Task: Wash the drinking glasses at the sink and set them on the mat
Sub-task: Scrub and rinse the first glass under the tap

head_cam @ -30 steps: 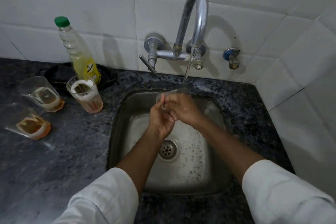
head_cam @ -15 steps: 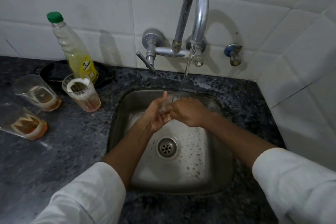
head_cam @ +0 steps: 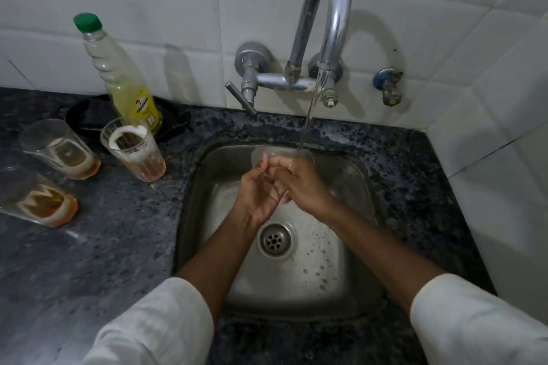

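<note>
A dark speckled stone counter (head_cam: 112, 246) runs under white wall tiles (head_cam: 166, 9). At its left stand three dirty glasses (head_cam: 59, 154) with brown dregs, a green-capped soap bottle (head_cam: 118, 74) behind them. Bare counter lies in front of them. The steel sink (head_cam: 350, 175) sits close to the right wall. Over it, the left hand (head_cam: 256, 190) and right hand (head_cam: 299, 184) both curl round a clear glass (head_cam: 281, 154), its rim under the tap's (head_cam: 326, 15) stream.
</note>
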`<state>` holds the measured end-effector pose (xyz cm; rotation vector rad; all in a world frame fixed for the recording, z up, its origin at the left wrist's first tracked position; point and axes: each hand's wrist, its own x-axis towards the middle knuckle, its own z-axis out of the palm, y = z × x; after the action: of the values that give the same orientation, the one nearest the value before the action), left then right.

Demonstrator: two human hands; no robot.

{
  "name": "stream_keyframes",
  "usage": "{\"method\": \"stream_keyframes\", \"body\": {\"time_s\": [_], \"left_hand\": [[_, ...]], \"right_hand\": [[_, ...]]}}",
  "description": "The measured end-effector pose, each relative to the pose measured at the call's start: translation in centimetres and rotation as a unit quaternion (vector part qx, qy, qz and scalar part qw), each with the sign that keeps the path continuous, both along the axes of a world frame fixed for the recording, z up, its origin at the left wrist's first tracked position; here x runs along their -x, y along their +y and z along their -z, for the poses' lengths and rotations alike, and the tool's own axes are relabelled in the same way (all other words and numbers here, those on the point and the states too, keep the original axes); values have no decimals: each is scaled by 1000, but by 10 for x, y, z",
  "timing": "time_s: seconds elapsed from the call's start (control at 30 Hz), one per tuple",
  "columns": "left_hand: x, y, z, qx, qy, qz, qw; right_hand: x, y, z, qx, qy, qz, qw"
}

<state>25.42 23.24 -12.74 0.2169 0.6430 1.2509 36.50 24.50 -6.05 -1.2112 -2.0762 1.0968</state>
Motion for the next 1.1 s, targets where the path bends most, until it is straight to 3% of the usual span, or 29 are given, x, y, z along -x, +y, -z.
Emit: {"method": "stream_keyframes", "body": {"time_s": [0.03,0.07,0.1,0.13,0.2,0.23,0.27,0.3,0.33,0.4,0.43,0.47,0.53,0.57,0.6,0.67,0.7,0.73,0.77,0.8,0.83,0.9,0.93,0.97,1.03,1.07,1.1], "left_hand": [[4,2,0,1,34,8,999],[7,4,0,3,75,26,997],[8,4,0,9,104,39,994],[6,2,1,11,97,44,994],[0,-2,1,2,27,19,999],[-2,-2,1,-2,-9,1,1000],[-3,0,3,-11,-30,-13,999],[2,2,3,-19,-22,-20,999],[8,4,4,-21,-5,-12,1000],[17,9,3,12,70,49,996],[15,9,4,33,102,66,992],[12,6,4,41,109,67,991],[2,1,4,16,34,31,999],[-2,0,3,1,-31,6,999],[-3,1,6,-7,-67,-14,998],[4,6,1,-14,-38,-4,999],[8,10,-2,4,3,20,1000],[10,12,-3,27,56,47,997],[10,10,-3,56,86,67,992],[7,5,-3,66,88,77,991],[4,-1,-2,56,58,76,994],[-4,-8,2,26,-71,33,997],[-5,-8,3,19,-115,10,993],[-3,-5,2,11,-125,-1,992],[5,1,0,13,-74,9,997],[6,2,-4,33,-17,18,999],[5,2,-8,61,30,21,997]], "right_hand": [[-5,0,2,-52,-90,-65,992],[-13,3,5,-117,-221,-123,960],[-21,7,3,-138,-297,-143,934],[-24,10,5,-141,-306,-140,931],[-14,10,8,-68,-122,-38,989],[-4,6,5,-15,-14,30,999],[1,3,4,3,27,52,998],[0,3,5,-30,-11,29,999],[-6,3,5,-87,-106,-36,990],[-22,12,1,-169,-312,-144,924],[-26,17,0,-169,-314,-160,920],[-25,19,0,-131,-262,-140,946],[-6,12,-4,43,-11,4,999],[4,9,-5,111,102,63,987],[9,6,-4,115,142,84,980],[-1,3,-4,-35,-27,-17,999],[-11,4,-5,-121,-189,-103,969],[-21,7,-9,-176,-324,-162,915],[-30,11,-11,-190,-389,-192,880],[-30,11,-10,-185,-401,-190,877],[-23,9,-9,-162,-366,-166,901],[-5,5,-6,-55,-112,-33,992],[-1,4,-1,-20,-14,2,1000],[-2,0,0,-35,-14,-9,999],[-13,0,3,-139,-231,-107,957],[-21,3,5,-143,-289,-135,937],[-26,5,9,-101,-265,-131,950]]}}
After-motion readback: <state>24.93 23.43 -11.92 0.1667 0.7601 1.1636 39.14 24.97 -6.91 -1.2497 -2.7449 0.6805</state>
